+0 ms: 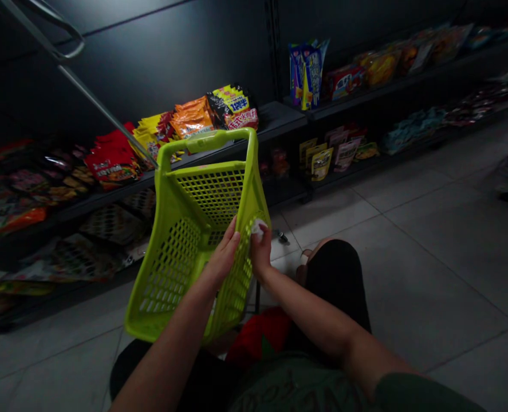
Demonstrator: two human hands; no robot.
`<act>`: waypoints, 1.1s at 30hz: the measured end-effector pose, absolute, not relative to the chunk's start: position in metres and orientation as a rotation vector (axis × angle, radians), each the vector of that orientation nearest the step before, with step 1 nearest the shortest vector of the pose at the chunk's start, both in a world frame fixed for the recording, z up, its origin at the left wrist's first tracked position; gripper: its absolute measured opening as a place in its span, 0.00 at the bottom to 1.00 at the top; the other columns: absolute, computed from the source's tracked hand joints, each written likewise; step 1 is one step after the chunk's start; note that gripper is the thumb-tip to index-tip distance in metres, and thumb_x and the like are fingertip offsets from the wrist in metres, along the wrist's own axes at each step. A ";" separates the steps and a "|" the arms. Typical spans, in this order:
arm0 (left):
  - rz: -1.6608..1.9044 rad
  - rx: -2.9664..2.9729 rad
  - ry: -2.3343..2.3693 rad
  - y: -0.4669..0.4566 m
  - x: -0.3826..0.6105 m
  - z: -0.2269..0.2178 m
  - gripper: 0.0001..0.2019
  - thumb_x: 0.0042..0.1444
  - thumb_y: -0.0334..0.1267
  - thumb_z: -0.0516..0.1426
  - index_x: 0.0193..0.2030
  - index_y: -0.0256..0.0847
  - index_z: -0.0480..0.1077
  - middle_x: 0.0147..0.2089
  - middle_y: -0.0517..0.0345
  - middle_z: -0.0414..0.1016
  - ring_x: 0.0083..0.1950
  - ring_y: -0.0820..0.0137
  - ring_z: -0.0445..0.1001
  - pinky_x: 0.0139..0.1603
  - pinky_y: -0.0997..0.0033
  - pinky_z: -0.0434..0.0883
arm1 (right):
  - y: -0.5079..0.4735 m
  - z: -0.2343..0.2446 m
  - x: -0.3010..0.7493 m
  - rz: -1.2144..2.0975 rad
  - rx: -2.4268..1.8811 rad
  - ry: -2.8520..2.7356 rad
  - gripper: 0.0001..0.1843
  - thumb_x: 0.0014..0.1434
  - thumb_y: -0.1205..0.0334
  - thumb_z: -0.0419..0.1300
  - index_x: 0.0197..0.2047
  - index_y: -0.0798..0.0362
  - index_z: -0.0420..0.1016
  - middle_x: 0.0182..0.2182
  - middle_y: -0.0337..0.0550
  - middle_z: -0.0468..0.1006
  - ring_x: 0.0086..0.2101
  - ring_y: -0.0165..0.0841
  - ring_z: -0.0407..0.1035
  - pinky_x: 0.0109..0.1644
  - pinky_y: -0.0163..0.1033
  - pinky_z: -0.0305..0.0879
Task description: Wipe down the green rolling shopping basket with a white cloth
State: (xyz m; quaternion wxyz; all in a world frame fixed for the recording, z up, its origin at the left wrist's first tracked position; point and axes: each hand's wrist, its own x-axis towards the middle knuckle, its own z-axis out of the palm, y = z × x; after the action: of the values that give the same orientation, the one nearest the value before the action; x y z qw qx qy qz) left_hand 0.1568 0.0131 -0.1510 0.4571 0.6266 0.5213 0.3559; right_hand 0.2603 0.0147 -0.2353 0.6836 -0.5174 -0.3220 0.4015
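Nearest the lens are two bare hands. The left hand (223,254) lies on the wall of one lime-green plastic basket (206,140), fingers straight and close together; grip cannot be confirmed. The basket stands tilted above the lap. The right hand (261,249) pinches one small white wad (259,229) against the basket's side. Beyond stand two tiers of black shelving (288,113) stocked with snack packets (196,117).

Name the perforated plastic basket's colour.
The perforated plastic basket is lime green in the head view.
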 end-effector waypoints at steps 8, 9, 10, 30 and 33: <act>0.908 1.541 1.311 0.016 0.164 -0.153 0.30 0.68 0.50 0.50 0.75 0.51 0.55 0.78 0.65 0.52 0.79 0.65 0.48 0.79 0.61 0.46 | -0.069 -0.230 0.242 1.362 -1.012 -0.721 0.13 0.52 0.63 0.60 0.43 0.49 0.70 0.37 0.38 0.76 0.36 0.33 0.70 0.41 0.36 0.70; 0.908 1.541 1.305 0.016 0.165 -0.152 0.30 0.68 0.50 0.50 0.75 0.50 0.54 0.78 0.65 0.52 0.79 0.64 0.49 0.79 0.61 0.46 | -0.047 -0.221 0.249 1.332 -1.034 -0.634 0.14 0.52 0.63 0.60 0.44 0.49 0.70 0.37 0.38 0.76 0.36 0.32 0.70 0.41 0.36 0.70; 0.909 1.540 1.299 0.017 0.167 -0.152 0.30 0.68 0.49 0.50 0.76 0.50 0.54 0.78 0.64 0.52 0.79 0.64 0.49 0.79 0.61 0.47 | -0.026 -0.212 0.255 1.273 -1.056 -0.558 0.16 0.53 0.63 0.59 0.46 0.50 0.70 0.38 0.38 0.76 0.37 0.32 0.70 0.43 0.36 0.70; 0.949 1.626 1.303 0.019 0.178 -0.149 0.27 0.70 0.44 0.49 0.74 0.55 0.56 0.78 0.68 0.52 0.79 0.66 0.49 0.79 0.58 0.46 | -0.127 -0.264 0.274 1.367 -0.718 -1.640 0.07 0.52 0.57 0.68 0.34 0.49 0.83 0.33 0.36 0.76 0.36 0.33 0.71 0.41 0.36 0.71; 0.947 1.615 1.291 0.016 0.175 -0.150 0.27 0.70 0.47 0.50 0.74 0.57 0.57 0.78 0.69 0.53 0.79 0.65 0.50 0.79 0.56 0.48 | -0.136 -0.281 0.281 1.277 -0.820 -1.706 0.05 0.52 0.61 0.66 0.34 0.46 0.83 0.33 0.36 0.76 0.33 0.31 0.68 0.36 0.32 0.68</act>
State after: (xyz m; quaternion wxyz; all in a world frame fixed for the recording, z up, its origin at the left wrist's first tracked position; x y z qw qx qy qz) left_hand 0.1746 0.0165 -0.1500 0.4203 0.6444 0.5150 0.3780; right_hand 0.2811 -0.1361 -0.2815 0.4160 -0.3267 -0.6795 0.5085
